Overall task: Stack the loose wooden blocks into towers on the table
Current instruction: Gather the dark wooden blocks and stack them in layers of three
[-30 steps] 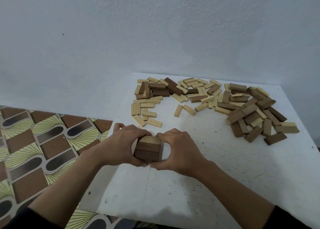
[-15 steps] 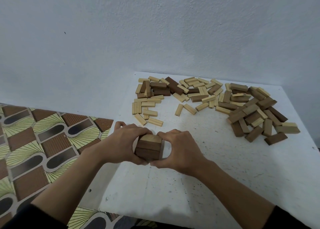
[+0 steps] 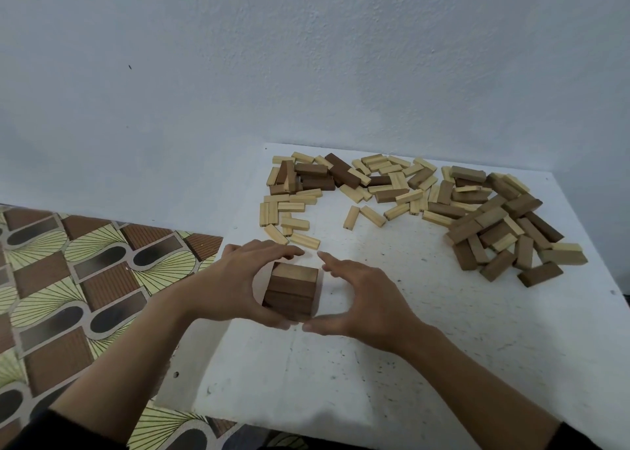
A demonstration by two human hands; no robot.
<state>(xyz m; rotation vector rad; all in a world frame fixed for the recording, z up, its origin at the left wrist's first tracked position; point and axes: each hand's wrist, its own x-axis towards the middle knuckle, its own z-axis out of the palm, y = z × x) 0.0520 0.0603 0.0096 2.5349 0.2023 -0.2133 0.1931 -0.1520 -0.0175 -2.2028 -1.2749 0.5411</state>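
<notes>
Wood, two tones: the short tower (image 3: 292,291) has a pale top layer over dark brown layers. It stands upright on the white table (image 3: 443,347), close to the left edge and nearer to you than the rest of the stock.

Your left hand (image 3: 231,286) arches round the tower's left side. Its fingers (image 3: 279,250) reach over the far top edge and its thumb runs along the near bottom corner. A strip of table shows between palm and blocks, so this is a loose cup, not a grip (whether the thumb touches the wood cannot be told).

Your right hand (image 3: 364,299) mirrors it on the other side, spread wide and curved. It holds nothing, and bare table lies between it and the tower's right face. The two thumb tips nearly meet in front of the tower.

Loose blocks (image 3: 392,190) lie along the back of the table. They are mostly pale on the left, mixed in the middle, and mostly dark in a heap on the right, well apart from the tower.

Patterned brown-and-yellow floor (image 3: 68,279) shows to the left. A pale grey-blue wall (image 3: 306,57) stands behind.
</notes>
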